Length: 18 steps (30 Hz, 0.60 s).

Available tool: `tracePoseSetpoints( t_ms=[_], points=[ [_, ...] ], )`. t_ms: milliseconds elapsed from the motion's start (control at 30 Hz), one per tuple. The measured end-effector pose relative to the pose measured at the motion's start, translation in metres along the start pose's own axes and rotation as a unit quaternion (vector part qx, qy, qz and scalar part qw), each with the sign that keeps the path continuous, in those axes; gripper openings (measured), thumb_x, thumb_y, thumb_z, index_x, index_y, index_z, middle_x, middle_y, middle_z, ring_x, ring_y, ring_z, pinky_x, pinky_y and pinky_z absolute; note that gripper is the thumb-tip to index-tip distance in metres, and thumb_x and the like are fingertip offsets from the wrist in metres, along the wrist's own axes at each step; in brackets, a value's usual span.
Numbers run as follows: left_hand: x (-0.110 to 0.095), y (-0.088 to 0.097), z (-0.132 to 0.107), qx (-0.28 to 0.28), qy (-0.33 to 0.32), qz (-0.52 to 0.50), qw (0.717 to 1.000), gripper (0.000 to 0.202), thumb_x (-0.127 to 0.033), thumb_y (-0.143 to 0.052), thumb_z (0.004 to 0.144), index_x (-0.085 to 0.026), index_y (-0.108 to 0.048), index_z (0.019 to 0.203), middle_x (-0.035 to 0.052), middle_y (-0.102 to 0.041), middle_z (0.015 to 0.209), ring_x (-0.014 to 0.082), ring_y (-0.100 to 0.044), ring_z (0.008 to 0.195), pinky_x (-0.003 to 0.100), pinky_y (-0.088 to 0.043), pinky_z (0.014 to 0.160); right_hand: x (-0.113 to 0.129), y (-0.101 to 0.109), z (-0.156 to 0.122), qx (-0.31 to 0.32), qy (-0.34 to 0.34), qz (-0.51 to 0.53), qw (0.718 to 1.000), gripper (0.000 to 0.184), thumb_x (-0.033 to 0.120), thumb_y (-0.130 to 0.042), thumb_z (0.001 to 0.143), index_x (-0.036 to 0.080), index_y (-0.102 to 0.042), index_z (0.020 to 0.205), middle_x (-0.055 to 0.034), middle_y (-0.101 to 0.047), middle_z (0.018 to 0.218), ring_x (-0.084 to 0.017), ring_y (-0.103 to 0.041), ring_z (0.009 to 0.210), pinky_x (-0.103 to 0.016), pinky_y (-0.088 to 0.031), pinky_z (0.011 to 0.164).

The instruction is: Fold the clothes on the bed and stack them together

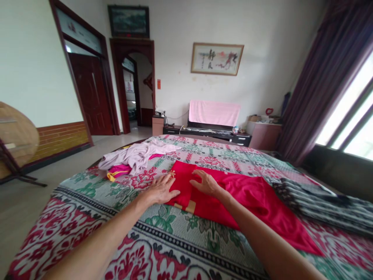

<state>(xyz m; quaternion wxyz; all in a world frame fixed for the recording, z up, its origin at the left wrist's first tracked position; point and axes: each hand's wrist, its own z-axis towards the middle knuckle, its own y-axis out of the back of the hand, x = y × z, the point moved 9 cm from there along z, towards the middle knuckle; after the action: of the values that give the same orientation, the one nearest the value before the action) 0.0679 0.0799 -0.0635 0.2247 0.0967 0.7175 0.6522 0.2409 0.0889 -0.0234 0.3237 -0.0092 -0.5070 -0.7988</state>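
Observation:
A red garment point(250, 198) lies spread flat on the flowered bed cover point(163, 237) in front of me. My left hand point(161, 188) rests flat on its left edge with the fingers stretched out. My right hand point(205, 182) sits on top of the red cloth a little to the right, fingers bent and pressing or pinching the fabric. A tan patch point(189, 206) shows at the garment's near edge, between my forearms.
A heap of pale pink and magenta clothes point(136, 157) lies at the bed's far left. A striped dark blanket point(323, 202) lies at the right. Beyond the bed stand a low cabinet with a pink towel point(214, 112), doorways at left, a curtained window at right.

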Motion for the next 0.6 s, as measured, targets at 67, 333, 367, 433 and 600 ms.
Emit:
tracePoseSetpoints(
  t_ms=[67, 333, 367, 433, 600],
  points=[
    [0.0, -0.001, -0.001, 0.009, 0.006, -0.003, 1.0, 0.078, -0.066, -0.027, 0.086, -0.021, -0.026, 0.15, 0.0104, -0.01, 0.16, 0.0332, -0.009, 0.146, 0.059, -0.013, 0.114, 0.009, -0.002, -0.008, 0.012, 0.01, -0.005, 1.0, 0.038, 0.035, -0.063, 0.081, 0.019, -0.061, 0.114, -0.0136, -0.062, 0.125, -0.025, -0.059, 0.114, -0.041, -0.048, 0.095],
    [0.001, -0.003, -0.004, -0.003, 0.015, 0.015, 1.0, 0.074, -0.063, -0.026, 0.089, -0.023, -0.025, 0.151, 0.0079, -0.012, 0.16, 0.0305, -0.01, 0.147, 0.059, -0.013, 0.113, 0.028, -0.008, -0.044, 0.055, 0.013, -0.004, 0.998, 0.041, 0.038, -0.062, 0.08, 0.02, -0.062, 0.117, -0.0114, -0.059, 0.131, -0.027, -0.052, 0.123, -0.047, -0.041, 0.102],
    [0.001, -0.003, -0.005, -0.008, 0.014, 0.014, 1.0, 0.073, -0.063, -0.028, 0.089, -0.023, -0.025, 0.15, 0.008, -0.013, 0.16, 0.0305, -0.011, 0.146, 0.06, -0.014, 0.113, 0.028, -0.008, -0.047, 0.054, 0.011, -0.006, 0.998, 0.041, 0.038, -0.062, 0.08, 0.02, -0.063, 0.117, -0.0113, -0.059, 0.131, -0.027, -0.052, 0.123, -0.047, -0.04, 0.103],
    [0.002, 0.0, -0.005, -0.037, 0.005, -0.008, 0.999, 0.073, -0.062, -0.034, 0.087, -0.024, -0.028, 0.149, 0.0081, -0.016, 0.159, 0.0299, -0.014, 0.146, 0.058, -0.015, 0.114, 0.028, -0.008, -0.049, 0.049, 0.009, -0.008, 0.999, 0.041, 0.039, -0.061, 0.081, 0.02, -0.063, 0.118, -0.0109, -0.059, 0.131, -0.027, -0.052, 0.122, -0.046, -0.038, 0.104],
    [0.029, 0.019, -0.008, -0.193, 0.004, -0.26, 0.946, 0.068, -0.054, -0.047, 0.084, -0.013, -0.046, 0.138, 0.015, -0.047, 0.144, 0.0238, -0.045, 0.132, 0.038, -0.035, 0.11, 0.03, -0.007, -0.05, 0.054, 0.014, 0.002, 0.998, 0.042, 0.039, -0.06, 0.083, 0.019, -0.062, 0.119, -0.011, -0.058, 0.132, -0.026, -0.051, 0.122, -0.045, -0.038, 0.103]
  ],
)
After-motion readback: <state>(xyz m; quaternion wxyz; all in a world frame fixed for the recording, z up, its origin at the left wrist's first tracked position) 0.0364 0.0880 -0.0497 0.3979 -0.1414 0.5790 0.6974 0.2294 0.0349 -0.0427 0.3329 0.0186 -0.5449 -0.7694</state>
